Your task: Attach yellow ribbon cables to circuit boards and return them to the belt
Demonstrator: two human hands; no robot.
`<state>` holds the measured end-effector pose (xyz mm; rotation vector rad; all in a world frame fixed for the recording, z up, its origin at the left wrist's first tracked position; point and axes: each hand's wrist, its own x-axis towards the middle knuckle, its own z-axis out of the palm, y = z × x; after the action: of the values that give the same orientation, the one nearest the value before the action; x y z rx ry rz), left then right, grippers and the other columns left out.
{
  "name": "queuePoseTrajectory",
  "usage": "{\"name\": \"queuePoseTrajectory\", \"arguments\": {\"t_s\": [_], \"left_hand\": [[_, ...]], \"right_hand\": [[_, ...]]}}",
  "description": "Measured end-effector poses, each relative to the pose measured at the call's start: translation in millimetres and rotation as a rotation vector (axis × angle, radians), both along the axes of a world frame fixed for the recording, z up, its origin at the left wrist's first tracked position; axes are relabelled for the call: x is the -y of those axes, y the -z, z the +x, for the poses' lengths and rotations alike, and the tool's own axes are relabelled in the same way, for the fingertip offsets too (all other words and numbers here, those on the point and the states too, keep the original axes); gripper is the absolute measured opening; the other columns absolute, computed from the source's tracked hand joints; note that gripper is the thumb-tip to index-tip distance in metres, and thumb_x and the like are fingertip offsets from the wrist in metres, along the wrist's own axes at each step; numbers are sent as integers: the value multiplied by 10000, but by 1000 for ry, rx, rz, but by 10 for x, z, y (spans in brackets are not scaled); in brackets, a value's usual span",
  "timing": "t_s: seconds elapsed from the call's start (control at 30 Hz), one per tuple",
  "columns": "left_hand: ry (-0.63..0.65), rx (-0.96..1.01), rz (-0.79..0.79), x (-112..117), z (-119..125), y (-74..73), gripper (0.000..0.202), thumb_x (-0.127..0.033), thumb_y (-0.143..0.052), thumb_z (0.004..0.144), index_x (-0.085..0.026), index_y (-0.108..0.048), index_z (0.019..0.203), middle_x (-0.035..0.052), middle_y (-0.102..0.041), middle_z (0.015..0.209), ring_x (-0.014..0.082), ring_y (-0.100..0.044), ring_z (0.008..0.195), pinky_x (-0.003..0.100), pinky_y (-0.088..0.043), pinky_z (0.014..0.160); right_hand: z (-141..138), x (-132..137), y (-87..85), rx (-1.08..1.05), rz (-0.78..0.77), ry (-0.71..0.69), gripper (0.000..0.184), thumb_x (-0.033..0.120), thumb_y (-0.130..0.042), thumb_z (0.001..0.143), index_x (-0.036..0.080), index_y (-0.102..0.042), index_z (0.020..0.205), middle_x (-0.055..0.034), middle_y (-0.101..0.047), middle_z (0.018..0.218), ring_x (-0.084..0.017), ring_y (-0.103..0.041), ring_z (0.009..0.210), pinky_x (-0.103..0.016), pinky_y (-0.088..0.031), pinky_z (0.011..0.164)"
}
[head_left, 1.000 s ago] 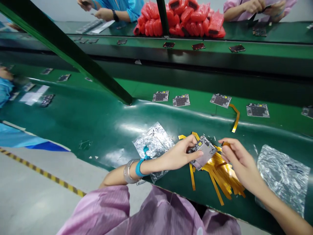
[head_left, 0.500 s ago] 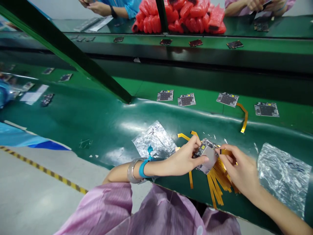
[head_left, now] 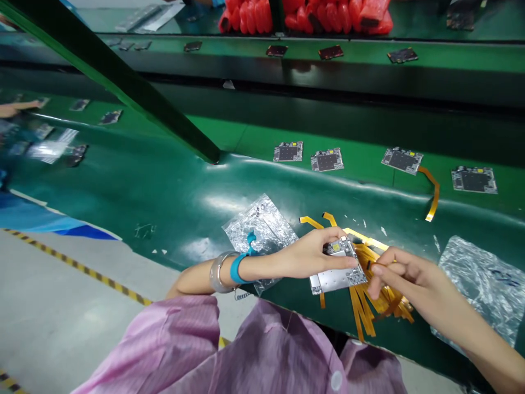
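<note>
My left hand (head_left: 314, 254) grips a circuit board (head_left: 338, 279) between thumb and fingers, tilted over the bench edge; a silver shield plate covers much of its face. Just right of the board, my right hand (head_left: 400, 273) pinches the dark end of an orange flex cable (head_left: 391, 312), whose strip hangs below the fingers. The cable end is close to the board's right edge; whether they touch I cannot tell. Under and behind both hands lies a pile of orange flex cables (head_left: 361, 306). A blue wrist strap (head_left: 237, 269) and a clear bangle circle my left wrist.
Several circuit boards (head_left: 327, 160) lie along the green line beyond the bench, one with a cable (head_left: 433, 191) attached. Silver bags (head_left: 484, 284) flank my hands. A green post (head_left: 164, 109) slants down at left. Red bundles (head_left: 340, 16) stand across; a co-worker's hand (head_left: 16, 108) reaches in far left.
My left hand has turned the board flatter. My right hand has drawn slightly right, with the cable end in its fingers. The camera view has tipped down, and a co-worker's hand has appeared far left.
</note>
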<state>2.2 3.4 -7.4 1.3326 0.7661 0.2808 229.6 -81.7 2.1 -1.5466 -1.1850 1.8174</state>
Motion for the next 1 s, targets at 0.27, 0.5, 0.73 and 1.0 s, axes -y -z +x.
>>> {"name": "queuePoseTrajectory", "arguments": {"t_s": [0.27, 0.5, 0.73, 1.0], "left_hand": [[60, -53, 9, 64, -109, -105, 314, -388, -692, 894, -203, -632, 1140, 75, -681, 1173, 220, -644, 1035, 327, -537, 819], [154, -147, 105, 37, -116, -152, 347, -351, -697, 881, -218, -624, 1193, 37, -715, 1092, 180, -657, 898, 298, -508, 771], [176, -162, 100, 18, -108, -122, 246, -361, -720, 851, -204, -603, 1002, -1, -653, 913, 155, -591, 824, 271, -457, 724], [60, -122, 54, 15, -18, -6, 271, -320, -753, 748, -195, -520, 811, -65, -416, 692, 90, -372, 638, 237, -282, 551]], "right_hand": [[-133, -30, 42, -62, -49, 15, 301, 513, -736, 867, 226, -713, 779, -23, -710, 823, -191, -718, 814, -320, -618, 802], [-101, -55, 26, -99, -122, -92, 267, 472, -735, 884, 223, -705, 792, -22, -732, 803, -190, -737, 821, -294, -597, 771], [-85, -142, 48, -179, -242, -187, 170, 357, -800, 817, 216, -707, 794, -5, -711, 771, -179, -710, 776, -358, -604, 842], [-138, -185, 78, -188, -296, -100, 191, 374, -863, 722, 231, -736, 730, -2, -739, 740, -183, -731, 769, -352, -604, 850]]}}
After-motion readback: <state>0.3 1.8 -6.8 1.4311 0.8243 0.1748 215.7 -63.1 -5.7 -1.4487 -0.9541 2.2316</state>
